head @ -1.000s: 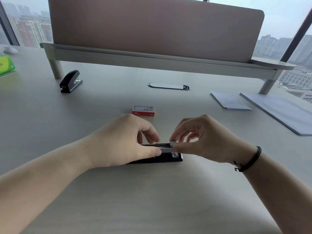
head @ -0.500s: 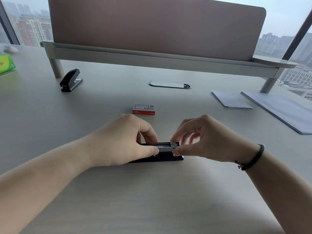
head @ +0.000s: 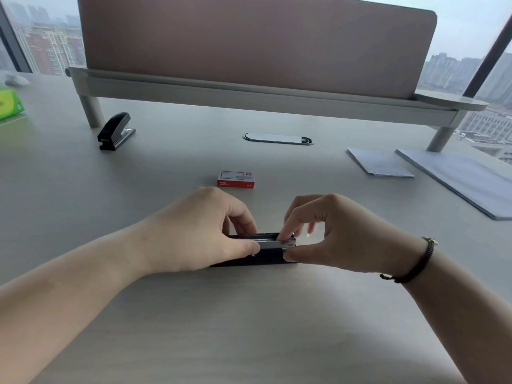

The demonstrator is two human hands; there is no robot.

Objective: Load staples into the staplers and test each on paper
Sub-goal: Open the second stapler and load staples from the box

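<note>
A black stapler (head: 270, 257) lies on the desk in front of me with its silver staple channel exposed on top. My left hand (head: 199, 234) grips its left half, thumb on the near side and fingers over the far side. My right hand (head: 329, 234) pinches the channel's right end, forefinger on top and thumb at the near corner. Whether staples lie in the channel is hidden by my fingers. A red and white staple box (head: 236, 179) lies just beyond my hands. A second black stapler (head: 115, 130) stands closed at the far left.
Two stacks of white paper (head: 380, 162) (head: 465, 181) lie at the right. A desk divider on metal legs (head: 257, 51) spans the back, with a cable grommet (head: 278, 138) before it. A green packet (head: 9, 103) sits at the left edge.
My right fingers have shifted slightly along the right end of the staple channel, forefinger now pressing on top. The left hand and the stapler have stayed put.
</note>
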